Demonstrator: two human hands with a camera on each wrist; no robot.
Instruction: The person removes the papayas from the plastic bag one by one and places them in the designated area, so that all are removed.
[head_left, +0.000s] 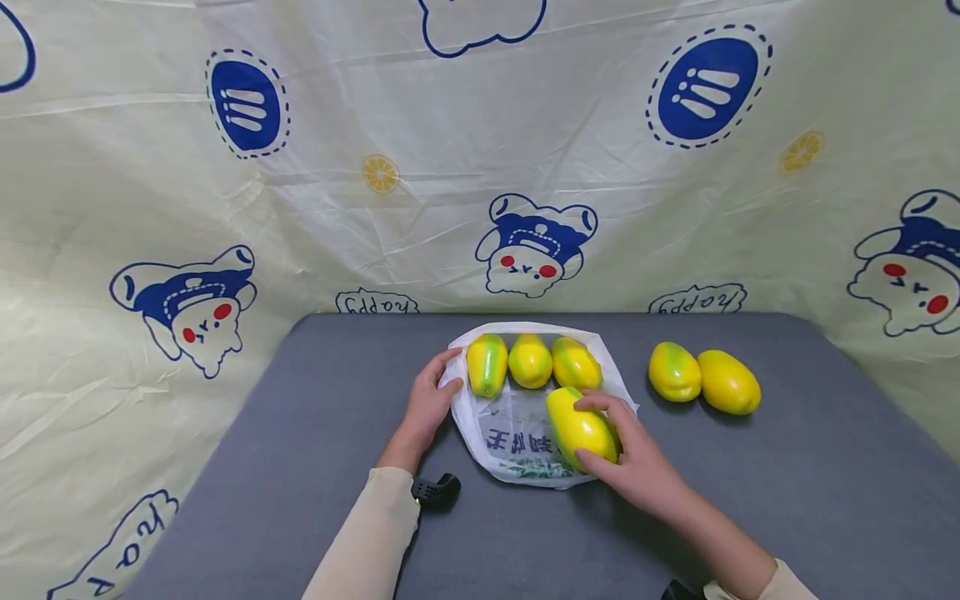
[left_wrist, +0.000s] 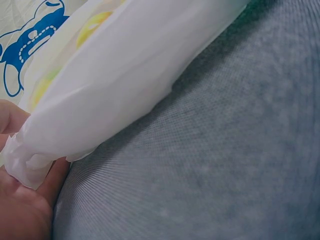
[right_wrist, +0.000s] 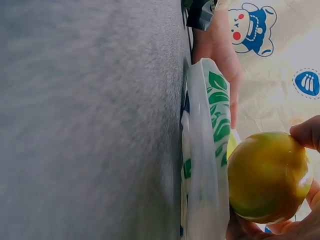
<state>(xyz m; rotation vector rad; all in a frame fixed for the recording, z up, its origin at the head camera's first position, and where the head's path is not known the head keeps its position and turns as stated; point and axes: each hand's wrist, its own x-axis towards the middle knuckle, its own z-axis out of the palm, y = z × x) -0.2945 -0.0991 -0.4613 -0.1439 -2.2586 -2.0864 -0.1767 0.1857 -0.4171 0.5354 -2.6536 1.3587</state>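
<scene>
A white plastic bag [head_left: 468, 421] with dark lettering and green leaf print lies with its mouth spread wide. Inside, along its far side, sit three yellow-green papayas [head_left: 530, 362]. My left hand [head_left: 429, 408] grips the bag's left rim, and the left wrist view shows the film [left_wrist: 35, 160] bunched between thumb and fingers. My right hand [head_left: 633, 454] holds another papaya [head_left: 581, 427] over the near right part of the bag. In the right wrist view, thumb and fingers surround this papaya [right_wrist: 270, 177] beside the printed bag wall [right_wrist: 217, 115].
Two more papayas, one greenish [head_left: 674, 372] and one plain yellow [head_left: 729, 382], lie touching on the grey tabletop [head_left: 322, 400] right of the bag. Behind the table hangs a pale printed cloth [head_left: 442, 242]. A black band [head_left: 437, 492] is on the left wrist.
</scene>
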